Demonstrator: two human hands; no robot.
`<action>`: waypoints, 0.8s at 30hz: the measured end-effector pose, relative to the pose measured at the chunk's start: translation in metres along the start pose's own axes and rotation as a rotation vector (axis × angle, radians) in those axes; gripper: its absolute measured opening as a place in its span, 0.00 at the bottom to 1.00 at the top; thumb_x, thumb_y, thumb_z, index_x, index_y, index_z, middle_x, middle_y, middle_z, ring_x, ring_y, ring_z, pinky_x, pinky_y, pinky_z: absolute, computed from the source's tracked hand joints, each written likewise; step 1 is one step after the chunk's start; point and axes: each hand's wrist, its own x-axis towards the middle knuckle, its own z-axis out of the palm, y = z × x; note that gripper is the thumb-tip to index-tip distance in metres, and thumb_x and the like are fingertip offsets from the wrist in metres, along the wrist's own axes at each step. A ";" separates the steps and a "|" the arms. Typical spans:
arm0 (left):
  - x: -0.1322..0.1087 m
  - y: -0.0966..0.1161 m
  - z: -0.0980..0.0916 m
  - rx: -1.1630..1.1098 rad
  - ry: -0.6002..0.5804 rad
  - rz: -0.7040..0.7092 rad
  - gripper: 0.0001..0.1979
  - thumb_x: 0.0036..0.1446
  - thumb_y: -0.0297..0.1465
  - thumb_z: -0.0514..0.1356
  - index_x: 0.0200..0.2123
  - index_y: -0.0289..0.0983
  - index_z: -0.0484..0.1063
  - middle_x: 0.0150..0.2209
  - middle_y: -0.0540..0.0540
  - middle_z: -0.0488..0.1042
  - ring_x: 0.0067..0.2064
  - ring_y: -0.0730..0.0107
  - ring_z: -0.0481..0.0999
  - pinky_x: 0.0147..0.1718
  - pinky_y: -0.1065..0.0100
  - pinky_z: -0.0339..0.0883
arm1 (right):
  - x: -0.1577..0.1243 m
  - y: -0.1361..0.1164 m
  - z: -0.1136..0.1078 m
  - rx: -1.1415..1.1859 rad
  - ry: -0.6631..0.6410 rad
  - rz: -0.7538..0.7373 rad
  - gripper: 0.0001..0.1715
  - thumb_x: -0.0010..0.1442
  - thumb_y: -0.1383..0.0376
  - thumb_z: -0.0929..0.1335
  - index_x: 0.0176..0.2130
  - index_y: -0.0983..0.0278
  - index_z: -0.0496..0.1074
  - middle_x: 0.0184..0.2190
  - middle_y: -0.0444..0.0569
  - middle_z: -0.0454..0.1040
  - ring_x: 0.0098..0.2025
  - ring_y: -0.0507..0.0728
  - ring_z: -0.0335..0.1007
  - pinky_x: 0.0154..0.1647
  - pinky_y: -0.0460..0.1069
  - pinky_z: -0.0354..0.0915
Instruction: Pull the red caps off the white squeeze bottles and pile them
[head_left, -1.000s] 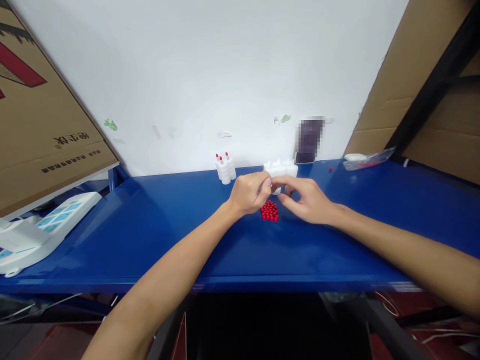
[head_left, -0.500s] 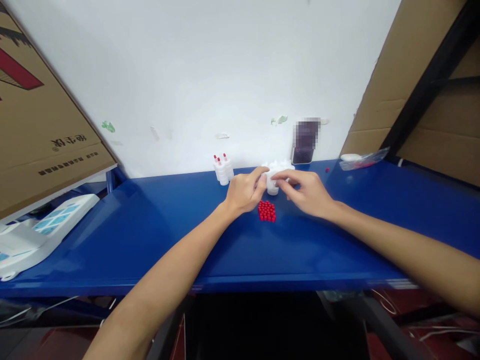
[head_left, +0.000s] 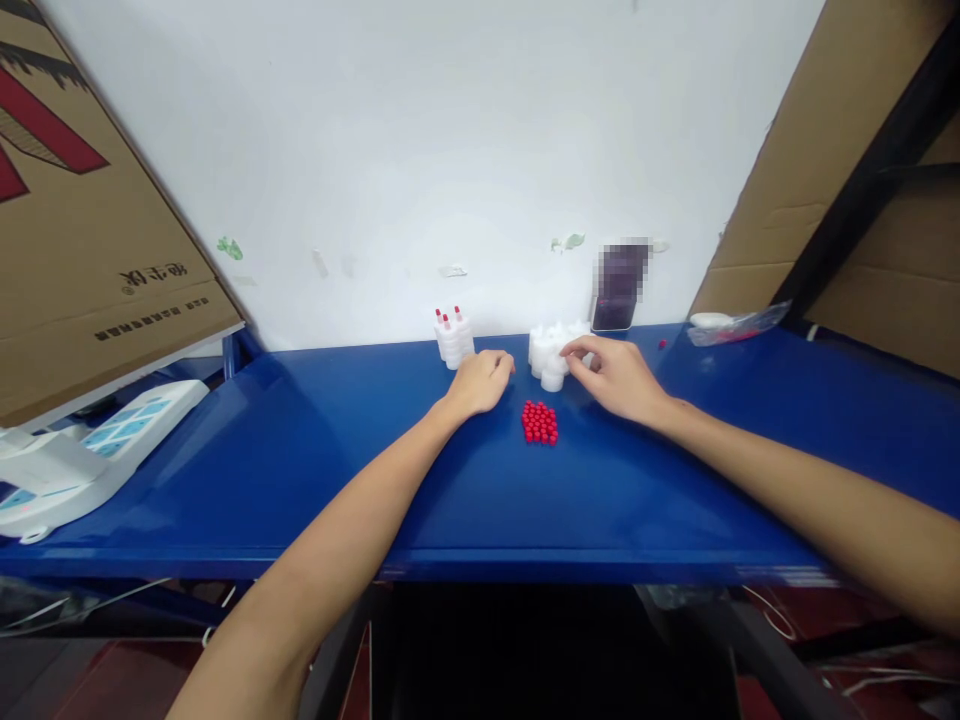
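Observation:
My right hand (head_left: 615, 375) is at a group of white plastic bottles (head_left: 546, 348), thumb and forefinger pinched at the upper part of the front bottle (head_left: 553, 378). To the left, my left hand (head_left: 481, 382) is closed with curled fingers, just above the blue table; whatever is inside them, if anything, is hidden. Behind it stand several white bottles with red tips (head_left: 453, 342), upright by the wall. A tight patch of small red caps (head_left: 540, 423) lies between my hands, nearer to me.
A dark-screened device (head_left: 621, 290) leans on the wall. One loose red cap (head_left: 662, 343) and a clear plastic bag (head_left: 739, 328) lie to the right. A white appliance with blue panels (head_left: 112, 445) sits at left, below a large cardboard box (head_left: 112, 240).
My left hand has moved left, away from the white bottles and my right hand. My right hand stays by the front bottle. The view has shifted slightly.

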 end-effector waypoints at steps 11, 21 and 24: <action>-0.005 0.008 0.003 0.118 0.050 0.051 0.23 0.69 0.38 0.48 0.24 0.37 0.70 0.25 0.44 0.74 0.28 0.64 0.71 0.33 0.63 0.61 | 0.001 -0.002 -0.002 0.071 0.004 0.007 0.14 0.63 0.62 0.64 0.43 0.63 0.78 0.37 0.50 0.81 0.30 0.57 0.73 0.36 0.52 0.65; -0.006 0.010 0.004 0.196 0.037 0.078 0.24 0.69 0.41 0.49 0.24 0.37 0.72 0.23 0.44 0.73 0.26 0.64 0.70 0.31 0.63 0.58 | 0.003 -0.001 0.000 0.026 0.023 -0.064 0.14 0.63 0.65 0.65 0.43 0.63 0.79 0.40 0.51 0.82 0.30 0.56 0.72 0.37 0.53 0.66; -0.007 0.010 0.005 0.229 0.041 0.082 0.23 0.69 0.40 0.49 0.25 0.37 0.73 0.24 0.44 0.73 0.27 0.62 0.71 0.30 0.63 0.57 | 0.002 -0.001 0.001 0.024 0.019 -0.094 0.14 0.63 0.65 0.65 0.44 0.63 0.79 0.41 0.52 0.81 0.31 0.56 0.72 0.38 0.53 0.66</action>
